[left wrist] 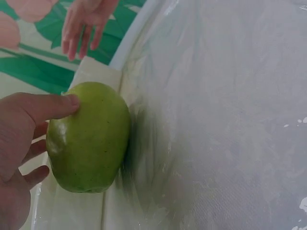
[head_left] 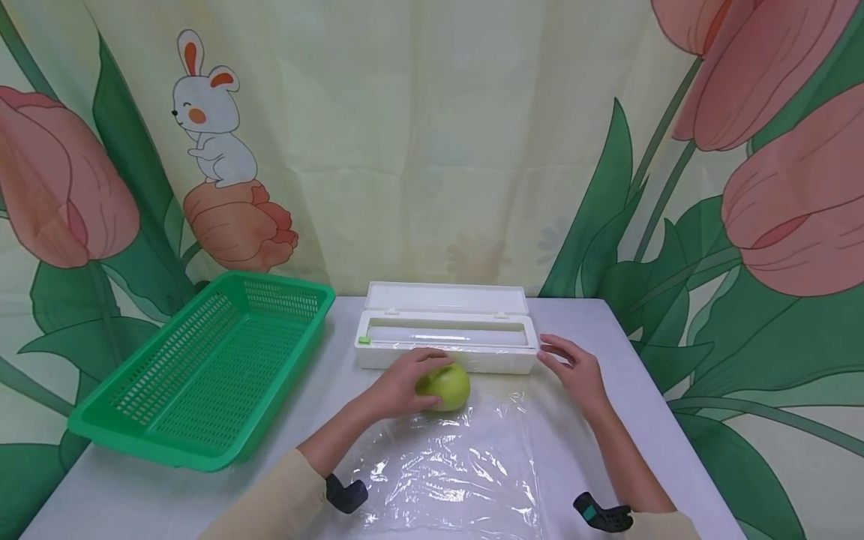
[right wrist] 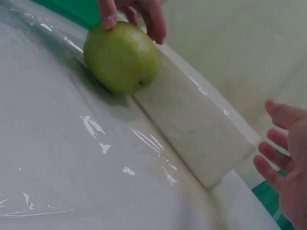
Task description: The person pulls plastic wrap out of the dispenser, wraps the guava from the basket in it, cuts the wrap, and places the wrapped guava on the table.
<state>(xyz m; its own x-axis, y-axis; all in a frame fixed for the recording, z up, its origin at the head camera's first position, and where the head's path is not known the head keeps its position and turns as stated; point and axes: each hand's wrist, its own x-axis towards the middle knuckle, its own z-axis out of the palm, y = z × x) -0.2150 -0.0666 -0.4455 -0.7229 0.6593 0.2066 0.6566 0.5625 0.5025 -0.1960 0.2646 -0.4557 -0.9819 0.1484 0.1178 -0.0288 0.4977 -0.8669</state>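
My left hand (head_left: 405,383) grips a green apple (head_left: 451,388) between thumb and fingers, close in front of the white cling film box (head_left: 445,359). In the left wrist view the thumb (left wrist: 57,106) lies along one side of the apple (left wrist: 91,139). A sheet of clear cling film (head_left: 445,472) comes out of the box and spreads over the table below the apple. At the right end of the box is my right hand (head_left: 576,379), holding nothing, its fingers loosely bent; in the right wrist view its fingertips are near the box corner.
A green plastic basket (head_left: 270,420) with perforated walls stands on the left of the white table (head_left: 574,465). The box's lid (head_left: 445,298) is raised at the back, with a film roll (head_left: 445,336) inside. Behind hangs a curtain (head_left: 418,150) printed with tulips and a rabbit.
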